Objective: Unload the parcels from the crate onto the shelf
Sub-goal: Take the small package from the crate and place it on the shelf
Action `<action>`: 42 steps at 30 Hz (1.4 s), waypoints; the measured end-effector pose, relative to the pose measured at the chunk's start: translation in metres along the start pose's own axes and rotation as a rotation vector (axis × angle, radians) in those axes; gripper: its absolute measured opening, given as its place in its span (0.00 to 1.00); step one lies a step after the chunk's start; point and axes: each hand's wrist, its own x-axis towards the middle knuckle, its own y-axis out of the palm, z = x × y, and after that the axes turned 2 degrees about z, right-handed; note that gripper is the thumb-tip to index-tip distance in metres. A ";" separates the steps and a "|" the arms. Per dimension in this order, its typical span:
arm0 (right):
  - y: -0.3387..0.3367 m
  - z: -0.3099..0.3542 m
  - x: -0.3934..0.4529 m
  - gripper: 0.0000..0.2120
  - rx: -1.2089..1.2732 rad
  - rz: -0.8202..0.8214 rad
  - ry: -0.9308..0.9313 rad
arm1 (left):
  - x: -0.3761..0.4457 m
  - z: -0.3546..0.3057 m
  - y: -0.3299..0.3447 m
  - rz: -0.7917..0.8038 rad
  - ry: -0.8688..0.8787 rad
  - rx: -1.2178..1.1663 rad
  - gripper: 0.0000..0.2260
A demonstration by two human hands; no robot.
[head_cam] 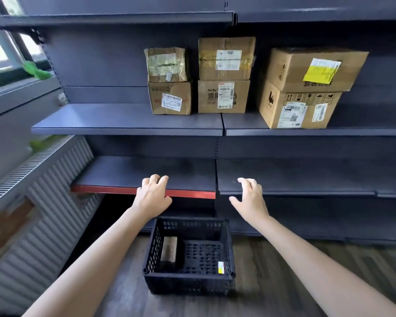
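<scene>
Dark metal shelving (pixel 128 120) fills the wall ahead, above a wood-look floor (pixel 284 271). Both arms reach forward with nothing in either hand. The left hand (pixel 152 195) hangs with its fingers loosely curled, in front of the red edge of a lower shelf board (pixel 96 189). The right hand (pixel 249 197) is level with it and well apart to its right, fingers relaxed and slightly spread, in front of the neighbouring lower board's edge. Whether either hand touches a board I cannot tell.

Below and between the two hands, on the floor, stands a black plastic crate (pixel 189 277) with perforated walls. One small brown parcel (pixel 169 248) lies inside it along the wall nearer the left hand; a small white and yellow label shows at the crate's near right corner.

Above and beyond the hands, on the middle shelf, six cardboard parcels stand in three stacks of two. The left stack (pixel 168 82) is above the left hand. The middle stack (pixel 224 75) stands just beside it, above the gap between the hands. The larger right stack (pixel 304 88) sits apart, above and to the right of the right hand, its upper box bearing a yellow label.

Off to the left of the left hand, a ribbed radiator (pixel 44 191) runs under a window (pixel 0 49).
</scene>
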 end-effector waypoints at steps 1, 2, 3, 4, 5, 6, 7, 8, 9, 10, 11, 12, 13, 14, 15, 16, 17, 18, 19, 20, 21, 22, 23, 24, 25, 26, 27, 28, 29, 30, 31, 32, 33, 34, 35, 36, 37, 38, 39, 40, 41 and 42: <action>0.005 0.003 0.007 0.26 -0.010 -0.003 0.004 | 0.006 0.008 0.001 -0.001 0.001 -0.005 0.26; 0.010 0.007 0.014 0.26 -0.017 -0.004 0.010 | 0.013 0.017 0.001 -0.005 0.003 -0.009 0.26; 0.016 0.011 0.023 0.26 -0.019 -0.003 0.018 | 0.021 0.027 0.001 -0.007 0.006 -0.012 0.26; 0.022 0.016 0.031 0.26 -0.023 0.003 0.026 | 0.029 0.037 0.001 -0.007 0.009 -0.015 0.26; 0.029 0.022 0.040 0.26 -0.030 0.008 0.032 | 0.037 0.047 0.000 -0.006 0.013 -0.016 0.25; 0.036 0.029 0.048 0.26 -0.038 0.013 0.036 | 0.046 0.057 0.000 -0.004 0.019 -0.012 0.25; 0.044 0.036 0.056 0.26 -0.041 0.018 0.040 | 0.055 0.068 0.000 -0.002 0.026 -0.006 0.25; 0.053 0.043 0.063 0.26 -0.039 0.024 0.042 | 0.064 0.079 0.000 0.002 0.029 -0.001 0.25; 0.061 0.050 0.070 0.26 -0.033 0.033 0.044 | 0.072 0.089 0.001 0.008 0.026 0.002 0.25; 0.070 0.057 0.076 0.26 -0.028 0.043 0.046 | 0.079 0.099 0.002 0.019 0.021 0.001 0.25; 0.078 0.063 0.082 0.26 -0.025 0.055 0.048 | 0.086 0.108 0.003 0.033 0.017 -0.001 0.25; 0.085 0.068 0.086 0.26 -0.026 0.068 0.050 | 0.092 0.116 0.006 0.053 0.014 -0.005 0.25; 0.093 0.072 0.090 0.26 -0.029 0.082 0.053 | 0.098 0.123 0.009 0.077 0.013 -0.006 0.26; 0.100 0.075 0.092 0.26 -0.036 0.093 0.055 | 0.103 0.129 0.013 0.102 0.014 -0.004 0.27; 0.108 0.077 0.094 0.25 -0.045 0.105 0.057 | 0.108 0.133 0.019 0.128 0.017 0.004 0.27; 0.115 0.077 0.095 0.25 -0.056 0.118 0.062 | 0.112 0.138 0.024 0.155 0.022 0.016 0.27; 0.122 0.076 0.095 0.25 -0.069 0.135 0.069 | 0.115 0.140 0.031 0.183 0.028 0.030 0.28; 0.128 0.075 0.093 0.25 -0.085 0.154 0.079 | 0.117 0.143 0.037 0.211 0.034 0.040 0.28; 0.135 0.073 0.092 0.25 -0.104 0.177 0.090 | 0.119 0.144 0.044 0.237 0.040 0.044 0.28; 0.142 0.070 0.090 0.26 -0.124 0.201 0.103 | 0.120 0.145 0.050 0.259 0.043 0.040 0.28; 0.148 0.066 0.088 0.26 -0.142 0.225 0.114 | 0.122 0.146 0.057 0.277 0.045 0.033 0.27; 0.155 0.062 0.086 0.26 -0.157 0.251 0.123 | 0.122 0.147 0.064 0.295 0.047 0.030 0.26; 0.162 0.058 0.084 0.26 -0.170 0.274 0.131 | 0.123 0.147 0.070 0.312 0.050 0.034 0.26; 0.169 0.053 0.082 0.26 -0.182 0.294 0.140 | 0.123 0.148 0.077 0.330 0.053 0.043 0.25; 0.177 0.049 0.080 0.25 -0.194 0.314 0.151 | 0.123 0.149 0.084 0.350 0.051 0.049 0.25; 0.184 0.046 0.078 0.25 -0.204 0.338 0.161 | 0.121 0.150 0.090 0.370 0.043 0.051 0.25; 0.191 0.042 0.076 0.25 -0.210 0.363 0.170 | 0.120 0.150 0.096 0.389 0.033 0.053 0.24; 0.198 0.039 0.073 0.25 -0.205 0.394 0.180 | 0.119 0.150 0.102 0.407 0.026 0.060 0.24; 0.204 0.036 0.070 0.25 -0.196 0.424 0.189 | 0.117 0.151 0.108 0.427 0.025 0.067 0.24; 0.208 0.035 0.067 0.26 -0.190 0.447 0.195 | 0.115 0.151 0.113 0.443 0.030 0.069 0.24; 0.213 0.032 0.064 0.26 -0.184 0.471 0.195 | 0.114 0.151 0.118 0.462 0.029 0.065 0.24; 0.219 0.029 0.061 0.26 -0.180 0.493 0.195 | 0.113 0.152 0.125 0.479 0.021 0.057 0.24; 0.224 0.026 0.058 0.26 -0.179 0.511 0.194 | 0.113 0.151 0.132 0.489 0.016 0.053 0.23; 0.229 0.023 0.055 0.26 -0.183 0.532 0.192 | 0.114 0.151 0.139 0.497 0.016 0.053 0.23; 0.234 0.019 0.052 0.25 -0.193 0.555 0.184 | 0.114 0.151 0.147 0.508 0.016 0.055 0.23; 0.239 0.015 0.050 0.25 -0.206 0.577 0.173 | 0.115 0.150 0.156 0.521 0.019 0.059 0.23; 0.245 0.011 0.048 0.25 -0.219 0.598 0.165 | 0.115 0.149 0.166 0.539 0.024 0.062 0.22; 0.251 0.005 0.046 0.24 -0.231 0.617 0.161 | 0.115 0.148 0.176 0.557 0.027 0.064 0.22; 0.257 0.000 0.044 0.24 -0.240 0.635 0.162 | 0.114 0.147 0.187 0.576 0.027 0.062 0.22; 0.263 -0.006 0.041 0.24 -0.247 0.651 0.167 | 0.113 0.146 0.199 0.594 0.024 0.058 0.22; 0.270 -0.013 0.039 0.24 -0.249 0.662 0.175 | 0.112 0.146 0.212 0.608 0.021 0.052 0.22; 0.278 -0.020 0.037 0.24 -0.245 0.672 0.186 | 0.111 0.147 0.225 0.622 0.018 0.045 0.22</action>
